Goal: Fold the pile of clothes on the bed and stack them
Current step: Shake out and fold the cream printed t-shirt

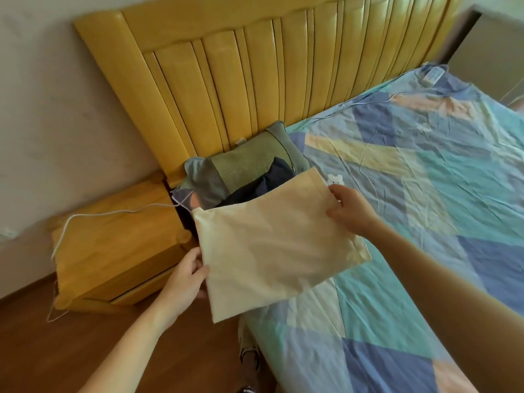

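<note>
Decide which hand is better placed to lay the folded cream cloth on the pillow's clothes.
Right. The right hand grips the folded cream cloth at its far edge, nearest the dark clothes; the left hand holds the near edge.

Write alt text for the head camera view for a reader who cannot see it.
A person's left hand and right hand hold a folded cream cloth garment by opposite edges above the corner of a bed with a blue, teal and yellow patchwork sheet. Behind it, dark navy and grey clothes lie on a green pillow against a yellow padded headboard.
</note>
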